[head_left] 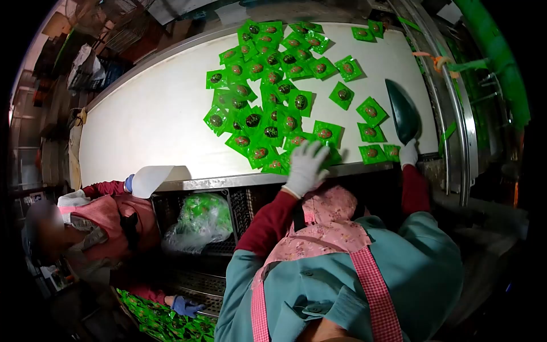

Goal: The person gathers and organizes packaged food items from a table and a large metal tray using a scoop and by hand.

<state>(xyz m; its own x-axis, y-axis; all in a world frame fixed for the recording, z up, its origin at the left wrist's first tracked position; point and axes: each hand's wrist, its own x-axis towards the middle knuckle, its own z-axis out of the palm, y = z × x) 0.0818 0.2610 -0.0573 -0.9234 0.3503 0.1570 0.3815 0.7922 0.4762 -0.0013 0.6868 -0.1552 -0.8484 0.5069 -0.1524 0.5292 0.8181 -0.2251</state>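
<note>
My left hand (309, 167), in a white glove, reaches over the near edge of the white table with its fingers apart. It is on or just above the green packets (297, 141) at the near side of the pile; whether it presses on them I cannot tell. My right hand (408, 154), also white-gloved, is closed around the lower end of a dark green scoop (403, 113), which points away from me at the table's right. Small shiny green packets with dark or reddish oval prints lie in a loose heap, with several scattered singly toward the scoop.
The white table (142, 125) has a metal edge. Metal rails (456, 114) run along the right. At left a co-worker (108, 222) holds a white curved sheet (151, 179). Below stand a black crate (239, 214) with a clear bag (199, 222) and more green packets (165, 316).
</note>
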